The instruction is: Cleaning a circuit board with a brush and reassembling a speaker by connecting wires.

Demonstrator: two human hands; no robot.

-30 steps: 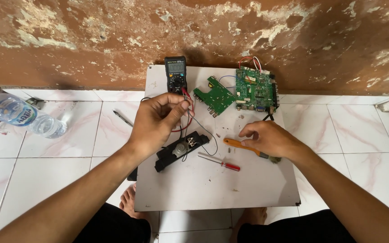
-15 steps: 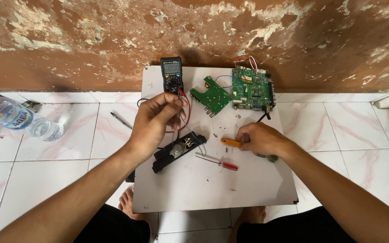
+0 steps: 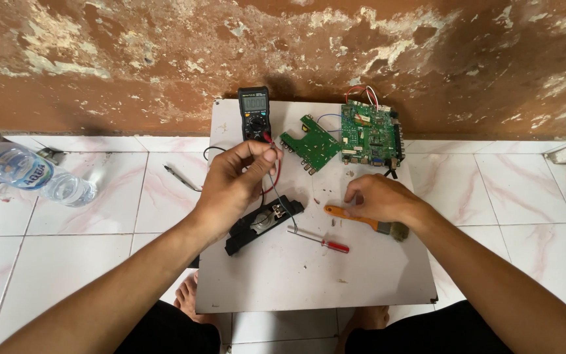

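Red/black leads (image 3: 271, 172) pinched, L hand (image 3: 234, 187).

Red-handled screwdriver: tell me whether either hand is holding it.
No, the red-handled screwdriver lies free on the white board, between both hands.

We see two green circuit boards (image 3: 352, 137), a black meter (image 3: 254, 113), red and black leads (image 3: 275, 176), an orange-handled brush (image 3: 365, 220), a red-handled screwdriver (image 3: 319, 241), and a white board (image 3: 309, 275).
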